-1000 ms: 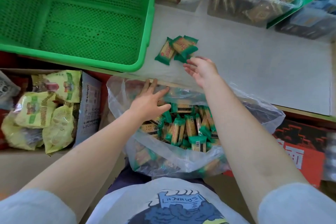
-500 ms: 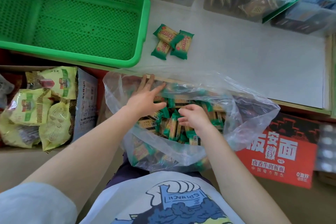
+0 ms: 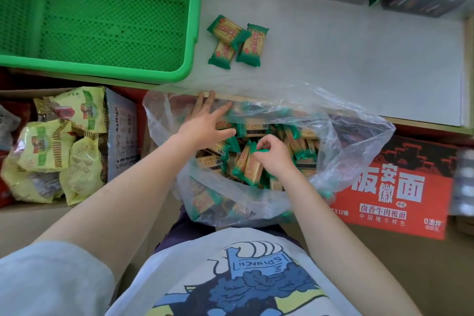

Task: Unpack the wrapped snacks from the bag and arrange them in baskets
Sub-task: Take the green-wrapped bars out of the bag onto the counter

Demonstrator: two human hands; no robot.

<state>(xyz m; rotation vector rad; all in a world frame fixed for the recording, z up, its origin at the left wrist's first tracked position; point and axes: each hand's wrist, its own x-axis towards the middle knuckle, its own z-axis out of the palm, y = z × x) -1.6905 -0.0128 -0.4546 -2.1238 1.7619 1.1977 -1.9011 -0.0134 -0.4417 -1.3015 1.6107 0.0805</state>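
Head view: clear plastic bag of green-and-gold wrapped snacks sits open on the person's lap. Left hand lies with fingers straight, spreading the bag's mouth. Right hand, fingers curled, pinches the green end of a snack bar inside the bag. 3 loose bars lie on the white shelf, just beside the green basket.

A: Lighting? Bright, even, soft; faint shadows.
B: Glare? Pale sheen on the crinkled clear plastic bag.
A: Faults? Wide-angle bending at edges; red printed carton slightly blurred.
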